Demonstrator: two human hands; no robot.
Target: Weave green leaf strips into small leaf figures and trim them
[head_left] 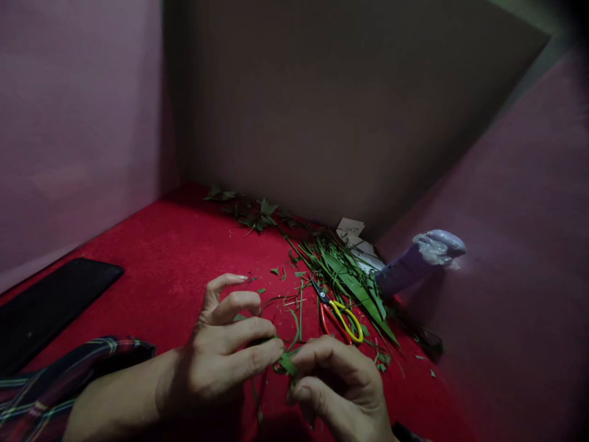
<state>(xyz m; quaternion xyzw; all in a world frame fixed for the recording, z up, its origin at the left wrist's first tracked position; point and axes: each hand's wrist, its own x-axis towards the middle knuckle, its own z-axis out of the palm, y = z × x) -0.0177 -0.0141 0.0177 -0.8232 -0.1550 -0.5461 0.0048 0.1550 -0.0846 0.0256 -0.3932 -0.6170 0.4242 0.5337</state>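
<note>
Between my hands is a green leaf strip (pixel 286 363), bent or folded at the fingertips. My left hand (pixel 230 347) pinches it with thumb and index finger, while its outer fingers are lifted and curled. From the other side, my right hand (pixel 338 383) grips the same strip between thumb and forefinger. A thin green length hangs below the left fingers. Just beyond my right hand lie scissors (pixel 338 310) with one red and one yellow handle, blades pointing away. The strip's exact shape is partly hidden by the fingers.
A heap of long green leaves (pixel 343 270) lies behind the scissors, with leafy sprigs (pixel 262 215) along the back wall. A purple bottle-like object with clear plastic (pixel 439 245) leans at the right wall. White paper (pixel 352 230) stands behind. A black flat object (pixel 69 301) lies left on the red surface (pixel 184 245).
</note>
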